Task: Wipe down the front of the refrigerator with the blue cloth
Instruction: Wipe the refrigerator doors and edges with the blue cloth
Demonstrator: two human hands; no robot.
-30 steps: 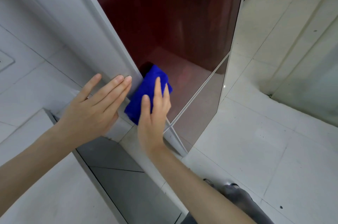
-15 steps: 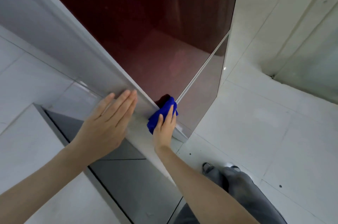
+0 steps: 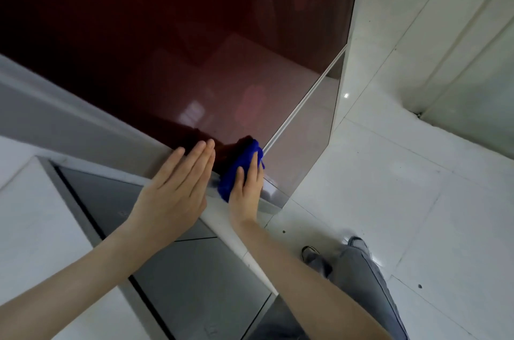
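Note:
The refrigerator front (image 3: 172,42) is a glossy dark red panel that fills the upper left of the view, with a grey side (image 3: 50,114) and a thin light seam (image 3: 303,106) low on the door. My right hand (image 3: 246,186) presses the bunched blue cloth (image 3: 240,164) flat against the bottom left corner of the red panel, just left of the seam. My left hand (image 3: 178,184) lies flat, fingers together, on the fridge's grey side edge, right beside the cloth. It holds nothing.
A grey cabinet panel (image 3: 194,278) and white tiled wall (image 3: 33,228) lie left of the fridge. White floor tiles (image 3: 417,214) spread to the right, with a frosted glass partition (image 3: 472,89) beyond. My grey trouser legs (image 3: 367,284) and shoes stand below.
My right hand has slid the cloth down the red panel to its bottom corner. The view has tilted down and closer, and my left hand has stayed on the side edge.

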